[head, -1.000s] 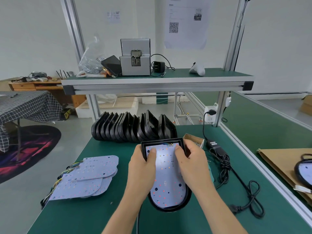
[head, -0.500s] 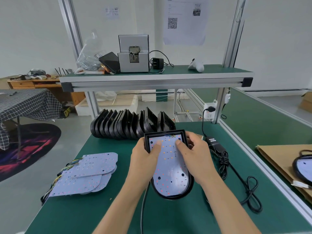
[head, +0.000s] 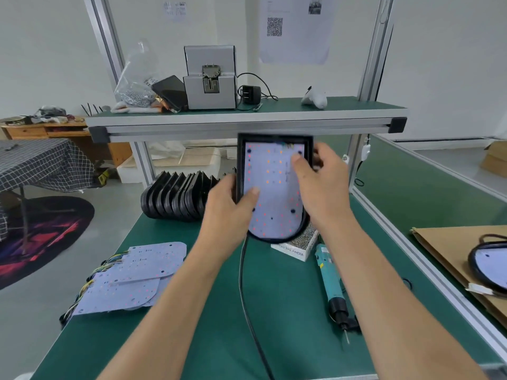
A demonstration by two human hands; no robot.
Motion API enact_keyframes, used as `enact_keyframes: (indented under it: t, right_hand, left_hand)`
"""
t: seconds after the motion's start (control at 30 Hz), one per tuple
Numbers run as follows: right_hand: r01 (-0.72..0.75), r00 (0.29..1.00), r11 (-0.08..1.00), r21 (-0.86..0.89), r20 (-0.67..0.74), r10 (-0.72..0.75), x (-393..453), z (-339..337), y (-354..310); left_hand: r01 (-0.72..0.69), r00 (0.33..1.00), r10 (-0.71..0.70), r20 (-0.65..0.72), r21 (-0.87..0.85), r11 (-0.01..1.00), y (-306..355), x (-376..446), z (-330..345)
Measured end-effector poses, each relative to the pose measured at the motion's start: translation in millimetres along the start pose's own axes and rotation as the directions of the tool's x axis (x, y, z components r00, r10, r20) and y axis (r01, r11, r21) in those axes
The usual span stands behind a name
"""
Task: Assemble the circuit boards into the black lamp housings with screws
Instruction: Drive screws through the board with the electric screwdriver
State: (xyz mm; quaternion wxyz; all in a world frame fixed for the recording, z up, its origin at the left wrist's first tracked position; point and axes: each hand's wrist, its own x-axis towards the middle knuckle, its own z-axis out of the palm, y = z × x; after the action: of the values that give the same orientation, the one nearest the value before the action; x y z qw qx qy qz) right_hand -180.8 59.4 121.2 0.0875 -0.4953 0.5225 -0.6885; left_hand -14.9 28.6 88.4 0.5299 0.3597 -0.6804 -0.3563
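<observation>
1. Near the left edge of the desk (head: 274, 297) lies a loose pile of circuit boards (head: 129, 278) with coloured wires at their left side; none of these is in a housing yet.
2. Behind them, toward the desk's far edge, a row of empty black lamp housings (head: 175, 198) stands on edge, packed side by side. By the look of both stacks, most of the work is left to do.
3. The left hand (head: 230, 207) grips the left rim of one black housing (head: 274, 139), its thumb pressed on the board (head: 274, 193) that sits inside.
4. That housing is held up off the desk, above its middle, tilted toward the camera, and a black cable (head: 247, 311) hangs from its lower end. The board appears seated; I cannot make out any screws in its dark holes, so fastening is probably still ahead.
5. The right hand (head: 321, 187) clasps the right rim, thumb on the board near the upper right corner.
6. Below the housing sits a small white box (head: 296, 246), its contents too small to tell.
7. Just right of it an electric screwdriver (head: 330, 283) lies untouched on the desk.
8. At the far right, one lamp with a board in it (head: 491, 267) rests on cardboard (head: 450, 248); whether it is finished cannot be told.
</observation>
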Motion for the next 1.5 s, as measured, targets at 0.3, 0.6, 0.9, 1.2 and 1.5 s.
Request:
enact_keyframes:
  t: [0.3,0.6,0.9,1.2,1.5]
  right_hand:
    - [-0.477,0.843,0.878,-0.041,0.260,0.471,-35,-3,59]
    - [-0.484,0.830,0.831,-0.273,0.157,0.535,-125,-4,117]
    - [-0.414,0.797,0.676,-0.609,0.117,0.593,-164,-3,121]
    - [-0.434,0.734,0.594,-0.678,0.116,0.669,-168,-3,120]
    - [-0.314,0.763,0.582,-0.750,0.166,0.624,-172,-6,115]
  left_hand:
    - [0.267,0.953,-0.289,-0.090,-0.199,0.943,-35,46,0]
    - [0.611,0.785,-0.613,0.086,0.048,0.790,-124,-40,25]
    - [0.577,0.774,-0.632,0.028,0.379,0.723,-144,-80,19]
    - [0.656,0.705,-0.708,0.031,0.350,0.668,-141,-83,10]
    - [0.589,0.754,-0.656,0.006,0.437,0.680,-131,-93,18]
